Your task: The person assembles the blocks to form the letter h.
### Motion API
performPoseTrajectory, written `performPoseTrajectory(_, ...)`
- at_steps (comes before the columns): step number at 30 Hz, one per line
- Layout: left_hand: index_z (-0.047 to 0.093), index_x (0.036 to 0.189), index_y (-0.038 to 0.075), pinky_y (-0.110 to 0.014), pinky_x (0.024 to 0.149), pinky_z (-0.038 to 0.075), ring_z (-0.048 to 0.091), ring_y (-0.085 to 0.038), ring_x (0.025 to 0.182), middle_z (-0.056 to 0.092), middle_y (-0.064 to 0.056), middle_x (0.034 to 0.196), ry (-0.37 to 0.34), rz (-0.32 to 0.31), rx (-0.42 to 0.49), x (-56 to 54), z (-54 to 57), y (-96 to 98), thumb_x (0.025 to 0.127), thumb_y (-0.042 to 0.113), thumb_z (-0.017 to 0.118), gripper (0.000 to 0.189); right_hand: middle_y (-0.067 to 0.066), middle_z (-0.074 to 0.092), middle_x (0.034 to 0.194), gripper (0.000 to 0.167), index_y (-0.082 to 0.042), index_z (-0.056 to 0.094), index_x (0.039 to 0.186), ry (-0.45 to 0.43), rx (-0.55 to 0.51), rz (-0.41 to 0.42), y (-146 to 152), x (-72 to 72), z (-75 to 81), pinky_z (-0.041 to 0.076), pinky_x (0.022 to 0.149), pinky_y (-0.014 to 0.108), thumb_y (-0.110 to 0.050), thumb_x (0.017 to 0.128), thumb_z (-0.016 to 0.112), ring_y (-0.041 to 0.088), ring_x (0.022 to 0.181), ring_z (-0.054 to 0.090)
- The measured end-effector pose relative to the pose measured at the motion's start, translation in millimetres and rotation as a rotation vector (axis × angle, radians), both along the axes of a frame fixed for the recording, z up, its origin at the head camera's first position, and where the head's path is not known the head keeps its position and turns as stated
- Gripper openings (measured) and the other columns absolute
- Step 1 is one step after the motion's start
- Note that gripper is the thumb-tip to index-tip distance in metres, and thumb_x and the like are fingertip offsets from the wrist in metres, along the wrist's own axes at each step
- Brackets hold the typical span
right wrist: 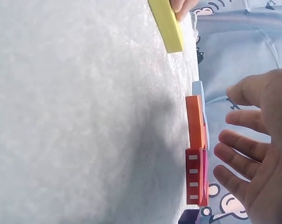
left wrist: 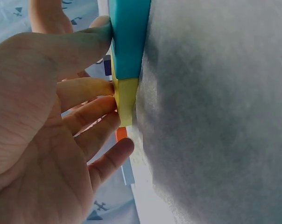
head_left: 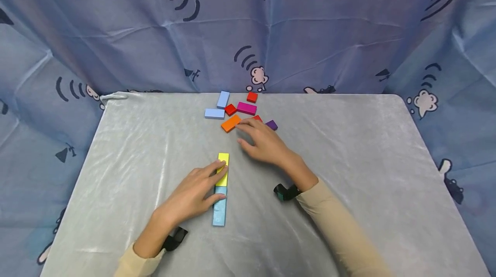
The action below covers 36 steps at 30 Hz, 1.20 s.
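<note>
A yellow block [head_left: 223, 180] and a light blue block [head_left: 219, 214] lie end to end in a line. My left hand [head_left: 191, 193] rests on them: its fingertips touch the yellow block, and the thumb touches the blue one, which looks teal in the left wrist view. The fingers are spread and fairly straight. My right hand [head_left: 265, 143] hangs just in front of an orange block [head_left: 230, 123] and a red block [right wrist: 193, 177] with white squares on its side. In the right wrist view its fingers are apart, with nothing between them; it partly covers the red block in the head view.
Behind the orange block are two pale blue blocks [head_left: 214, 114], a magenta block [head_left: 246, 108] and small red blocks [head_left: 252, 97]. A purple block [head_left: 272, 125] lies to their right. Grey cloth [head_left: 348, 152] covers the table; a patterned blue curtain [head_left: 310, 32] hangs behind.
</note>
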<state>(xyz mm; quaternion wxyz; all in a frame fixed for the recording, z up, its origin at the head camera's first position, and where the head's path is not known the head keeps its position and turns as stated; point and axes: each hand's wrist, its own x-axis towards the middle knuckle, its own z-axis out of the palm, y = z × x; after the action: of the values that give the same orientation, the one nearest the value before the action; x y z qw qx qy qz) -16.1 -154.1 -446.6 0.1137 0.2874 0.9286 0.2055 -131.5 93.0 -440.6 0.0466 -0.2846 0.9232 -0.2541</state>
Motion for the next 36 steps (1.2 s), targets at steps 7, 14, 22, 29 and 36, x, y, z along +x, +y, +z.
performPoseTrajectory(7,0.053,0.156,0.007,-0.048,0.117,0.048,0.049,-0.026,0.152,0.049,-0.009,0.165,0.006,-0.010,0.004,-1.9,1.7,-0.8,0.096,0.039,0.078,0.072,0.014,0.060,0.151,0.046,-0.006,0.064,0.145,-0.032,0.025,-0.026,-9,-12.3,-0.4,0.047,0.123,0.050,-0.025,0.103,0.067,0.031,0.142,0.056)
performPoseTrajectory(14,0.054,0.154,0.005,-0.049,0.117,0.048,0.050,-0.027,0.150,0.051,-0.011,0.163,0.036,-0.011,0.002,-2.8,2.4,-0.3,0.095,0.039,0.079,0.072,0.016,0.060,0.148,0.049,-0.003,0.064,0.145,-0.028,0.037,-0.078,-22,-23.1,-5.3,0.048,0.122,0.049,-0.027,0.102,0.068,0.034,0.139,0.057)
performPoseTrajectory(22,0.056,0.154,0.007,-0.050,0.116,0.045,0.048,-0.022,0.151,0.052,-0.008,0.161,0.070,-0.017,-0.014,-0.2,-1.8,-0.1,0.095,0.042,0.078,0.072,0.018,0.065,0.139,0.051,-0.004,0.071,0.136,0.014,0.093,-0.180,-42,-28.3,-11.5,0.054,0.113,0.049,-0.038,0.099,0.073,0.035,0.126,0.063)
performPoseTrajectory(29,0.056,0.153,0.006,-0.048,0.112,0.045,0.050,-0.022,0.149,0.053,-0.009,0.160,0.066,-0.010,-0.010,1.1,0.3,4.1,0.096,0.041,0.078,0.071,0.012,0.076,0.127,0.048,-0.011,0.080,0.124,0.138,0.143,-0.246,-50,-32.1,-12.7,0.061,0.092,0.047,-0.047,0.092,0.082,0.032,0.111,0.073)
performPoseTrajectory(36,0.056,0.153,0.005,-0.049,0.111,0.044,0.051,-0.023,0.147,0.054,-0.010,0.159,0.062,-0.002,-0.010,2.5,0.8,2.9,0.096,0.040,0.078,0.071,0.009,0.079,0.109,0.048,-0.012,0.082,0.120,0.155,0.118,-0.265,-54,-34.4,-13.9,0.060,0.078,0.043,-0.046,0.087,0.087,0.027,0.094,0.072)
